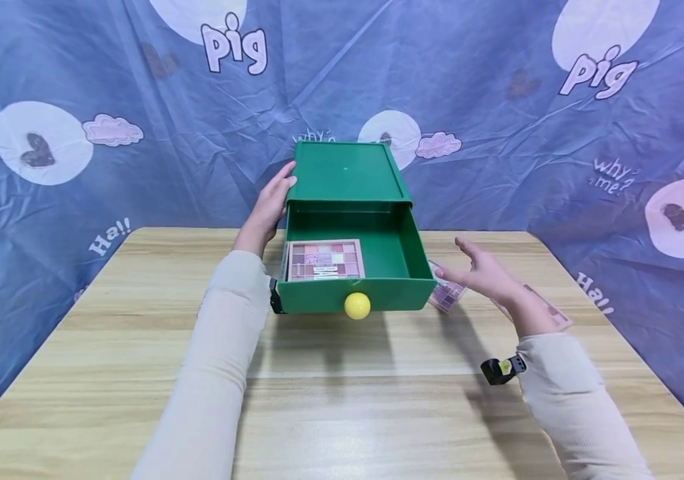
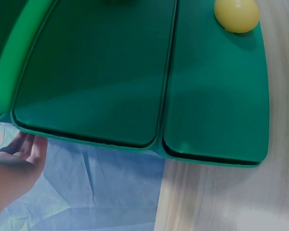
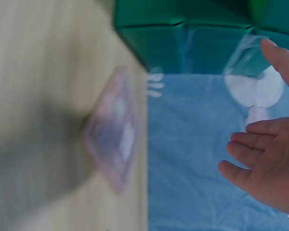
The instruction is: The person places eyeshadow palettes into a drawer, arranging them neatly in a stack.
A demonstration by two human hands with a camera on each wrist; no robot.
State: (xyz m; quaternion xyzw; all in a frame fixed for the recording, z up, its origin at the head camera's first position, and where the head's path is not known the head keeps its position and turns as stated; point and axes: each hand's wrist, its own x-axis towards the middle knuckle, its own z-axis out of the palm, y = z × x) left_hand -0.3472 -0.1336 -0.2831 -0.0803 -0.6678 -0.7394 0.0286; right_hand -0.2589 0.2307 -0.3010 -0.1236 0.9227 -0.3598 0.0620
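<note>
A green drawer cabinet (image 1: 348, 172) stands at the table's far side, its top drawer (image 1: 318, 297) pulled out. The drawer front carries a yellow round knob (image 1: 357, 306). Inside, on the left, lies an eyeshadow palette (image 1: 325, 261). My left hand (image 1: 265, 212) rests against the cabinet's left side near the top edge; the left wrist view shows its fingertips touching that edge. To the right of the drawer, my right hand (image 1: 489, 272) is in the air with fingers spread, holding nothing. A second palette (image 1: 448, 295) lies on the table, partly hidden by that hand and the drawer.
Another palette (image 1: 549, 308) lies farther right, partly behind the right wrist. The cabinet's lower fronts show in the left wrist view, one with a yellow knob (image 2: 237, 15). A blue printed cloth (image 1: 474, 60) hangs behind the wooden table (image 1: 342, 427).
</note>
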